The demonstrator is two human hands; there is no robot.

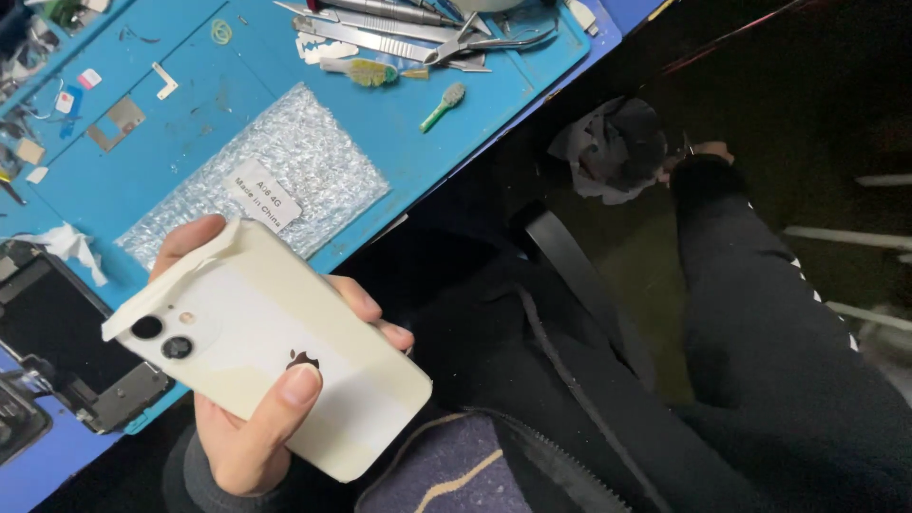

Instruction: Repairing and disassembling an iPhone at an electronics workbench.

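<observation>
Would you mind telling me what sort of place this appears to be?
Most likely a phone repair bench: a blue work mat carries tweezers and a detached screen assembly, while the left hand holds a white phone.

The white phone is held back-side up, tilted diagonally, just off the near edge of the blue work mat. Its rear shows two dark camera lenses at the upper-left corner (nearest the mat). A pale film appears to be partly lifted along that corner. The lower-right end points away from the mat.
</observation>
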